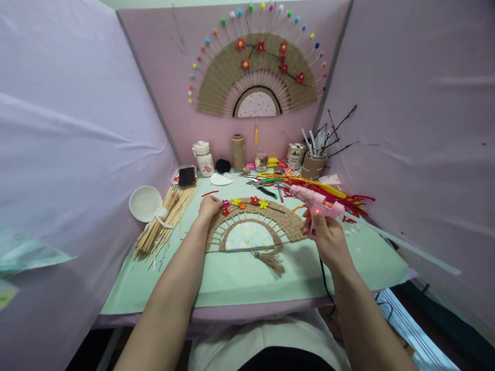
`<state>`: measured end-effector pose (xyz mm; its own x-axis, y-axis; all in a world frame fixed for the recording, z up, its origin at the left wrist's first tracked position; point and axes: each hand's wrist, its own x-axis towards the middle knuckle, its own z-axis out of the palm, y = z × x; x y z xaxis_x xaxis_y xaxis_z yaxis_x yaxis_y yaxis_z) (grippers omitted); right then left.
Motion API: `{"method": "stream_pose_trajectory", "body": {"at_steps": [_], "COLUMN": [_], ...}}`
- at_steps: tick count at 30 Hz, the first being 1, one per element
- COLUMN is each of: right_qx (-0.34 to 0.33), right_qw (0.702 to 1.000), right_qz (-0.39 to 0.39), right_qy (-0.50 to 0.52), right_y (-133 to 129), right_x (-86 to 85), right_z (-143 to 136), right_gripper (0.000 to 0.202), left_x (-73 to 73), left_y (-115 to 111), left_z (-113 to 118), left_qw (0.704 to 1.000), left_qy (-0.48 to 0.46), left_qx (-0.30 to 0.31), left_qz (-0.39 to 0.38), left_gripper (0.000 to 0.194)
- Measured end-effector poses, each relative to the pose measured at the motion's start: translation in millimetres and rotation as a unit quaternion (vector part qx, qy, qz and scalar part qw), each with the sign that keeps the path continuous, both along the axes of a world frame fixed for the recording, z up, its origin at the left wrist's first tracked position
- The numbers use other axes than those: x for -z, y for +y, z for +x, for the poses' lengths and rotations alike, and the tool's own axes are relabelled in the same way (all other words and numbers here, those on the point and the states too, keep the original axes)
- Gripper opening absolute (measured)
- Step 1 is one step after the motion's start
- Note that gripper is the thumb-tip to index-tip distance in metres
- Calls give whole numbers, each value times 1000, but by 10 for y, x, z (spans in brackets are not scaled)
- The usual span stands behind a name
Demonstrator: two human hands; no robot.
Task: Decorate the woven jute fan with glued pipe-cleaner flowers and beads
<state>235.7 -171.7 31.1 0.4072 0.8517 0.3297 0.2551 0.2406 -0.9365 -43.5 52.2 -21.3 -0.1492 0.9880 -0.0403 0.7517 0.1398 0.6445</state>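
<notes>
A twine-woven fan [294, 222] lies on the table, with a row of small bright flowers [243, 205] on a thin twig along its upper part. Its half-round centre [249, 236] is pale and patterned, and a twine tassel [271, 262] hangs toward me. My left hand [211, 206] is closed at the fan's upper left edge, fingertips beside a magenta flower [226, 204]; its exact grip is partly hidden. Wrapped round the handle of a pink glue gun [319, 200], my right hand [328, 237] holds it above the fan's right end. A long translucent glue stick [410, 239] sticks out behind the gun.
Bundled thin sticks [164, 221] and a white paper dish [145, 203] lie at left. Behind the fan are pliers [266, 192], colourful fuzzy stems [336, 193], a twine spool [238, 149] and a pot of twigs [313, 165]. A larger fan [216, 77] hangs on the back wall.
</notes>
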Motion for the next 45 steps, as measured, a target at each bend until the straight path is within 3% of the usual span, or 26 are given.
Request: {"method": "stream_pose_trajectory", "body": {"at_steps": [16, 21, 28, 37, 40, 45], "right_qx": [42, 88, 117, 86, 70, 72], "right_qw": [999, 994, 928, 852, 827, 794], "right_qz": [-4, -32, -144, -284, -332, -367], "right_qy": [28, -60, -323, -430, -448, -479], "right_y": [29, 55, 97, 40, 70, 70], "right_x": [53, 103, 290, 481, 518, 519], "right_z": [235, 460, 944, 1217, 1241, 1221], "right_gripper": [56, 53, 34, 15, 21, 49], "left_x": [-22, -11, -19, 1, 0, -4], "left_y": [-49, -55, -74, -90, -98, -111], "left_z": [37, -2, -89, -96, -85, -51], "left_qw": [998, 999, 999, 997, 997, 997], "left_qy": [60, 37, 3, 3, 6, 16], "left_qx": [-6, -1, 4, 22, 32, 36], "left_qz": [8, 13, 48, 73, 68, 64], "left_gripper": [10, 11, 15, 17, 17, 17]}}
